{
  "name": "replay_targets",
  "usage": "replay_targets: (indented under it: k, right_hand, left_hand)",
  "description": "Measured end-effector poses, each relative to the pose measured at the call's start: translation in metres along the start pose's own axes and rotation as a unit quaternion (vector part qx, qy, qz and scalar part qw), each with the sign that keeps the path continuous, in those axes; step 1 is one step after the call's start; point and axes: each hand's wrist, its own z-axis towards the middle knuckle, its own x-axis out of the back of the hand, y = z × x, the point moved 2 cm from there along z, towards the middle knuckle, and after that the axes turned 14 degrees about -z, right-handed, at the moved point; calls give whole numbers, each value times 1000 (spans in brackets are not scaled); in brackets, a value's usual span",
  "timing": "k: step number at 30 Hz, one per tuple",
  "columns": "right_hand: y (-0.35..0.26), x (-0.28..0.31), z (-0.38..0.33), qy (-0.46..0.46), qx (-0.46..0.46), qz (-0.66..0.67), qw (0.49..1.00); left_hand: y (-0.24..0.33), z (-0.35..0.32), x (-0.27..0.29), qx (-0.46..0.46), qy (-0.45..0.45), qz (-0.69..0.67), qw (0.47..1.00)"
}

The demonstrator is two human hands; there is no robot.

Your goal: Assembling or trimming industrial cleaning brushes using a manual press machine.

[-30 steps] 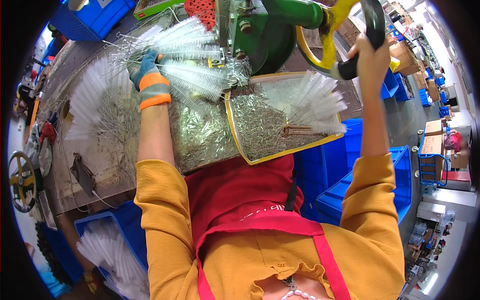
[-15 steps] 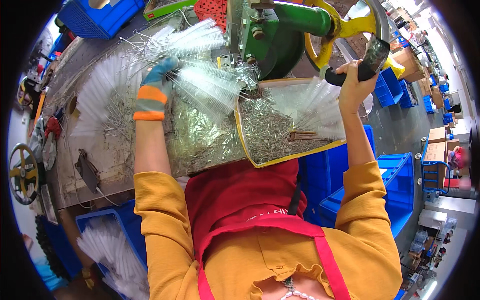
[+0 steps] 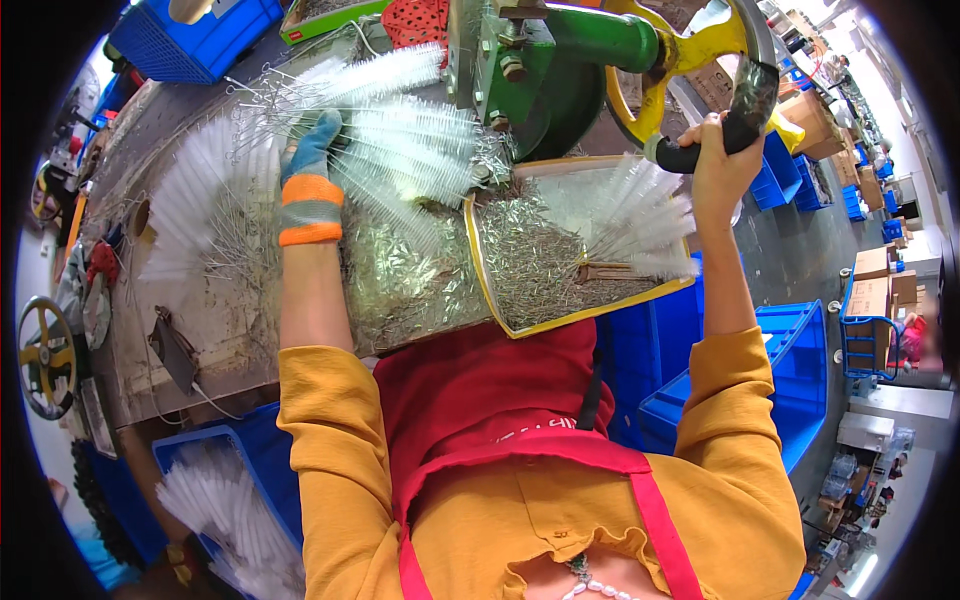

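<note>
At the left of the frame, a loose fan of white brushes [image 3: 185, 215] lies on the workbench [image 3: 225, 345], and a blue crate [image 3: 280, 450] at the lower left holds more of the same kind.

Right of the fan, in the upper left-centre, your gloved left hand [image 3: 308, 158] is closed round the wire stems of a bunch of brushes [image 3: 415, 140]; the thumb shows on top, the other fingers mostly do not. The bunch spreads toward the centre, its far ends near the foot of the green press [image 3: 525, 75]. Whether any brush touches it, you cannot tell from here.

At the centre, a yellow-rimmed tray [image 3: 476, 252] holds metal bits and a few more brushes. At the upper right, your bare right hand [image 3: 722, 160] is wrapped round the black grip [image 3: 750, 115] of the yellow wheel [image 3: 700, 55].

You seem to be at the pressing step, one hand feeding, one on the wheel. The next move calls for a single brush end placed squarely and your gloved fingers well clear before you turn the wheel.
</note>
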Motion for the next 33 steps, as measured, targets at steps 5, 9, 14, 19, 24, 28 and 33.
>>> replay_targets:
  k: [5,9,14,19,24,28,33]
  right_hand:
    - [0,1,4,-17,-25,-25,999]
    - [5,-12,-12,53,-23,72,996]
    - [-2,0,2,5,-19,20,1000]
    - [-23,15,43,-102,-27,-96,990]
    - [-29,10,85,-210,-50,-123,969]
    - [-34,9,93,-207,-17,-124,970]
    - [-30,4,19,-9,-33,-101,994]
  left_hand:
    - [0,-26,-11,-57,74,21,995]
    - [5,-41,-20,-103,119,32,987]
    - [1,-52,-34,-110,149,-11,983]
    - [-6,-48,-50,-209,126,19,970]
    - [-6,-47,-51,-236,97,-34,966]
    - [-6,-49,-52,-211,98,-50,971]
    - [-5,-46,-50,-239,99,-40,965]
